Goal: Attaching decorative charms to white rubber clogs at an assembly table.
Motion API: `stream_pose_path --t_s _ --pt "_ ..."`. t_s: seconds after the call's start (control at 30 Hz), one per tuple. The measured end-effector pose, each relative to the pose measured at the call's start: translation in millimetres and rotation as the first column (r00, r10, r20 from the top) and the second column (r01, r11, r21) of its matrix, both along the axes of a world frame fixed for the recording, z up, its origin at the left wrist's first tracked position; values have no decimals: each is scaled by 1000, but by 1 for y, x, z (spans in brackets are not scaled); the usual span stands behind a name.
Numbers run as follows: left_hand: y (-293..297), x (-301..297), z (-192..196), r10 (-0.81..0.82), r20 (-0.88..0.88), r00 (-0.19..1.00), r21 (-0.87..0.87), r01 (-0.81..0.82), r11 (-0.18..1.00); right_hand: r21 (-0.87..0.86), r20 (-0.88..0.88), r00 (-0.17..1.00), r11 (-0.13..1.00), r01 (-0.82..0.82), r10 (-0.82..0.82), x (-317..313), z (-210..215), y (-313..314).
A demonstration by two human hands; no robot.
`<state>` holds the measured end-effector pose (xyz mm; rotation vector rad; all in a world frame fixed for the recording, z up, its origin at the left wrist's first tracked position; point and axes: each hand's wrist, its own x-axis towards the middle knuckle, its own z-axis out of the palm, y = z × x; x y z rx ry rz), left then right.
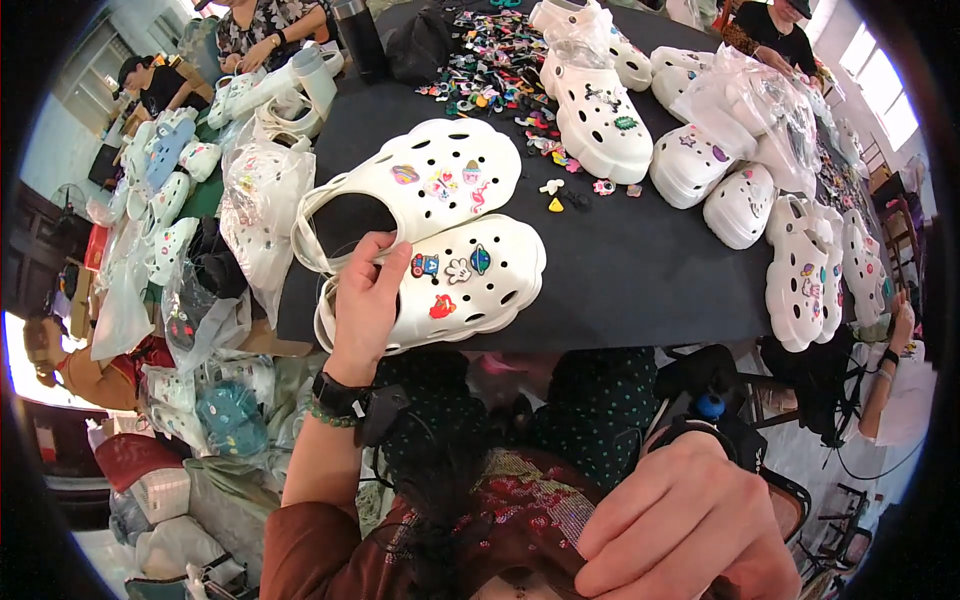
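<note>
On black table (650,285), left hand (366,300) pinching white clog (475,290); right hand (690,520) curled, contents unclear

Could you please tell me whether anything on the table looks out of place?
A white charm and a yellow charm lie on the black table just off the loose charm heap, as if strayed; nothing else stands out.

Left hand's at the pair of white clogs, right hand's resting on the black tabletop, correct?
Not quite: the head view shows the right hand off the black tabletop, on the person's side of it. The left hand is at the pair of white clogs.
</note>
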<state>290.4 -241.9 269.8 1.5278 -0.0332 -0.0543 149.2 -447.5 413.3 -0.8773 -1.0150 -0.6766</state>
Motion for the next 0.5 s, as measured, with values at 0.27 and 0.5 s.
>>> stream_pose_path --t_s 0.27,0.5 --pt "-11 2 8 -46 7 999 -35 46 998 106 207 968 986 125 -145 10 2 -2" --pt "-4 11 -1 -42 2 999 80 42 996 -517 24 998 853 66 -62 29 4 -62"
